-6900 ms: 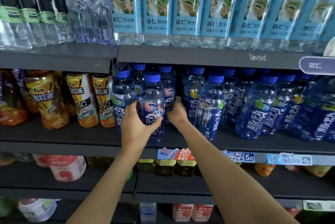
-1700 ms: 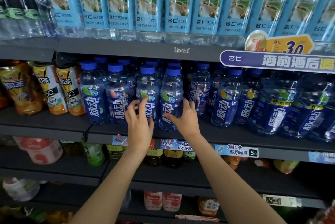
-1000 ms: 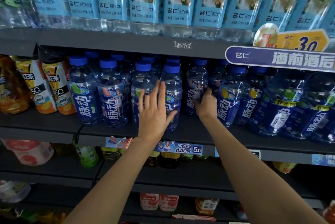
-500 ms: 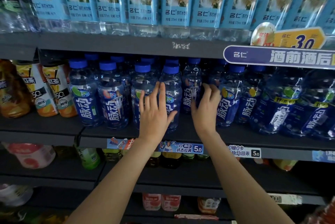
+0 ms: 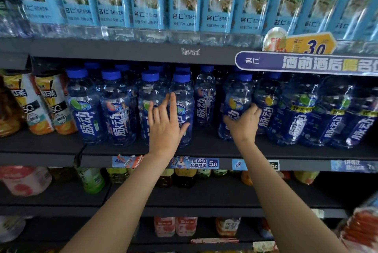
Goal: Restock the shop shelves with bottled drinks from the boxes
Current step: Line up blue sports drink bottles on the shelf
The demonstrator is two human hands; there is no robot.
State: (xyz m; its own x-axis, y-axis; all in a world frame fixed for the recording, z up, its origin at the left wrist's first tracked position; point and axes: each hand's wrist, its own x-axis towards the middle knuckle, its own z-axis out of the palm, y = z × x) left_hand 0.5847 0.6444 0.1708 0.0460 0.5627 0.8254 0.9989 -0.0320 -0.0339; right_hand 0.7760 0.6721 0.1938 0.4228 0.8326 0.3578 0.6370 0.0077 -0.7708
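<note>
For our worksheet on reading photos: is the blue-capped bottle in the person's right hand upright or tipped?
Tipped. The bottle leans left, its cap off-line from its base, gripped by the right hand; neighbouring bottles stand straighter.

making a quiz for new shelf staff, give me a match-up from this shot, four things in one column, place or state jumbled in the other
Things:
1. left hand
2. right hand
3. light-blue-label water bottles
4. orange tea bottles

Place or state:
A. top shelf
B. fingers straight against two blue-capped bottles
C. far left of the middle shelf
D. grips a yellow-fruit-label bottle

Pairs: 1-B, 2-D, 3-A, 4-C
</note>
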